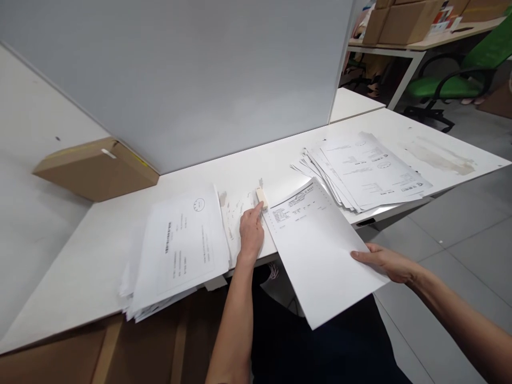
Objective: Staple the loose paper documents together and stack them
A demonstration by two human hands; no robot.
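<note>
- My left hand reaches over the white desk, its fingertips on the near end of a small cream block; I cannot tell whether they grip it or only press on it.
- My right hand is closed on the near right edge of a printed sheet, thumb on top.
- The sheet slants between my hands, its printed far end over the desk just beside the block, its near part over my lap.
- To the left of my left hand lies a paper stack, its top page bearing a round stamp.
- Beyond my right hand, a fanned pile of papers rests on the desk.
- A cardboard box sits farther off, past the paper stack.
- Ahead of both hands stands a grey panel.
- Well beyond my right hand is a green chair.
</note>
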